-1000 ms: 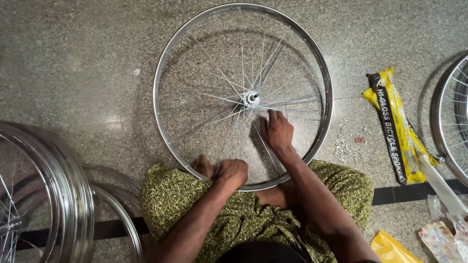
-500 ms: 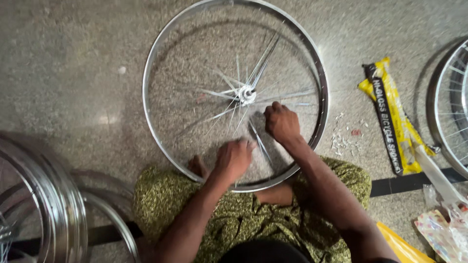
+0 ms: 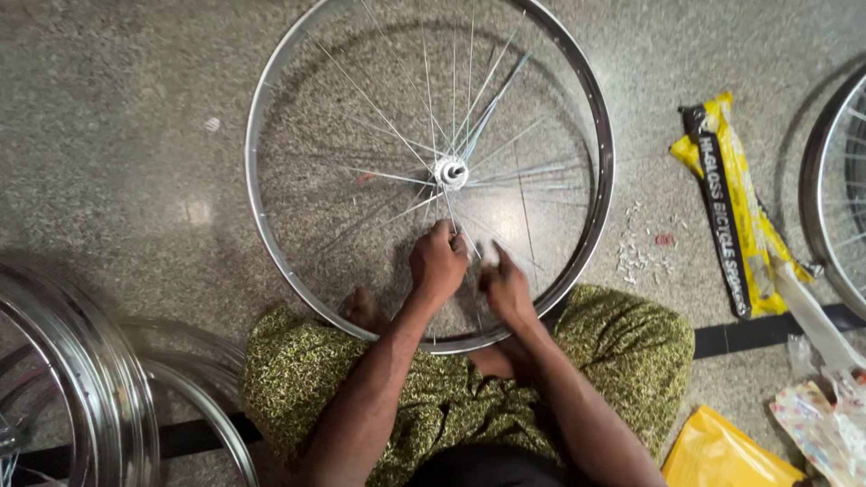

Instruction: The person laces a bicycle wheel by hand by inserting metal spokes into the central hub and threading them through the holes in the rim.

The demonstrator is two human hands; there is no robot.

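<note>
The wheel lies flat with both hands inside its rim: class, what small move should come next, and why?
Probably guide the spoke under the fingers out to a free hole in the rim. Both the left hand and right hand are bunched on spokes just below the hub, and many spokes bunch loosely together, seemingly short of the rim.

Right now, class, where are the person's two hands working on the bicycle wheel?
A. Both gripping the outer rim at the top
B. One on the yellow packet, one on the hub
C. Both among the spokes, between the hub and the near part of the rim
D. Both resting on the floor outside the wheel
C: the left hand and right hand sit close together among the spokes, just below the hub and inside the rim.
</note>
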